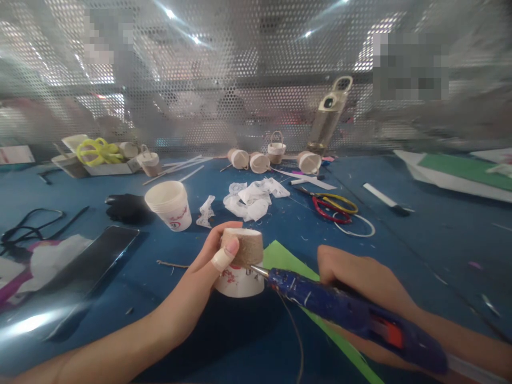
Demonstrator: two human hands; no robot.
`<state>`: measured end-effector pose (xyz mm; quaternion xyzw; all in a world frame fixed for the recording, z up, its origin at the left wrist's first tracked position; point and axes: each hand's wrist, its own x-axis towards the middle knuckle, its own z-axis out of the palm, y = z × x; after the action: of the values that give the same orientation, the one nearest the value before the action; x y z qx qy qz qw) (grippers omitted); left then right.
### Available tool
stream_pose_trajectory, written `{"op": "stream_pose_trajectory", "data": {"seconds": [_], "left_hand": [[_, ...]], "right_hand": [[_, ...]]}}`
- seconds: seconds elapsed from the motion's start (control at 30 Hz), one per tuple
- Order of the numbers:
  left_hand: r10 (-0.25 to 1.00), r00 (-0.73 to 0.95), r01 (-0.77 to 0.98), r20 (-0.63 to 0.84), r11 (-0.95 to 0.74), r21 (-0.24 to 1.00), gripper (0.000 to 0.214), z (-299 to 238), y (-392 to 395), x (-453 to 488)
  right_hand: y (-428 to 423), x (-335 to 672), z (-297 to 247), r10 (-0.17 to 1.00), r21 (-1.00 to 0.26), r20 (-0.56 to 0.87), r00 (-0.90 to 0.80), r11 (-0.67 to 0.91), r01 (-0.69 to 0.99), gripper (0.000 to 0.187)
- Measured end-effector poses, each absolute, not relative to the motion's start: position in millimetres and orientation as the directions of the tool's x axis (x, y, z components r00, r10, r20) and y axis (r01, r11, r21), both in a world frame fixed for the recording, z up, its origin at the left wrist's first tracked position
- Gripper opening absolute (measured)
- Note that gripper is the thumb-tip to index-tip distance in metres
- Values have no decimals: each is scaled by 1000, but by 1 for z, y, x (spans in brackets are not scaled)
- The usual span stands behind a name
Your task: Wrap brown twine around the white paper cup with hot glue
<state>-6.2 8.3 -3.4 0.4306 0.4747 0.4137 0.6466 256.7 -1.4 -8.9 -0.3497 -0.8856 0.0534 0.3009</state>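
Note:
My left hand [208, 261] grips an upside-down paper cup [242, 266] whose upper part is wrapped in brown twine. A bandage covers the thumb pressing on the twine. My right hand [360, 277] is closed around a blue hot glue gun [344, 309]. Its metal nozzle touches the cup's side just under the twine. A loose strand of twine [294, 330] trails down from the cup toward me. A green paper sheet [288, 261] lies under the cup and the gun.
On the blue table stand a stack of paper cups [170, 205], lace scraps [252, 197], red and yellow scissors [334, 208], a phone [92, 256], several twine-wrapped cups [260, 160] and a bottle [330, 117]. A perforated metal screen [240, 80] closes the back.

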Motion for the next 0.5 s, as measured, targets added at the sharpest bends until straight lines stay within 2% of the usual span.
{"op": "stream_pose_trajectory", "data": {"seconds": [0.5], "left_hand": [[943,208,-235,-262,308,922,52,-3,9,-5]], "right_hand": [[-3,253,-6,664,-322,521,-536,735,597,22]]}}
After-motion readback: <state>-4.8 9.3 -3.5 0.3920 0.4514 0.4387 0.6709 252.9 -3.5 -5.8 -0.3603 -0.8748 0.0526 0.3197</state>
